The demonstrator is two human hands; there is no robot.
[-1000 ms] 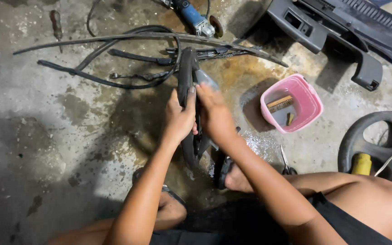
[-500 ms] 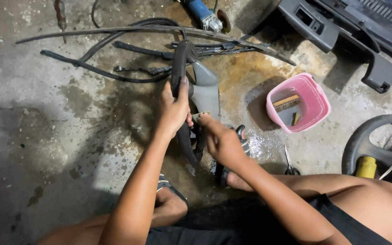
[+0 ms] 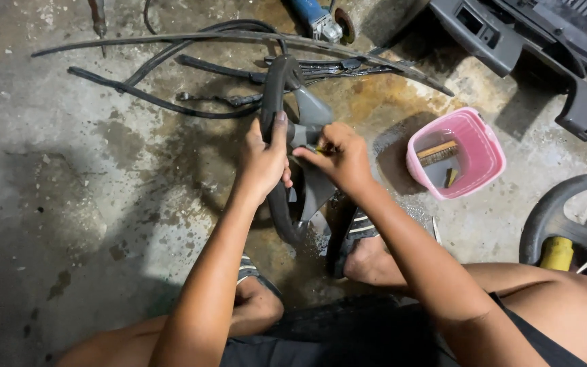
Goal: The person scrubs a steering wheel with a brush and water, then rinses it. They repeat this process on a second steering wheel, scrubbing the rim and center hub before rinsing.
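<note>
I hold a dark steering wheel with grey centre spokes (image 3: 292,129) on its edge on the stained concrete floor (image 3: 69,204), just in front of my feet in striped sandals. Its long axis runs away from me, from the low end between my feet up to the top end, which points toward the bundle of black rubber strips (image 3: 191,68) on the floor. My left hand (image 3: 264,163) closes its grip around the black rim, with the thumb lying along the rim and pointing up. My right hand (image 3: 340,158) is at the grey hub; its grip is pressed together on a small yellowish tool (image 3: 321,149), too small to tell what kind it is.

To the right, near the wheel but apart, stands a pink plastic basket (image 3: 487,153) with a brush inside. A second dark steering wheel (image 3: 565,217) lies beside my right knee. A blue power grinder (image 3: 317,20) lies at the far side.
</note>
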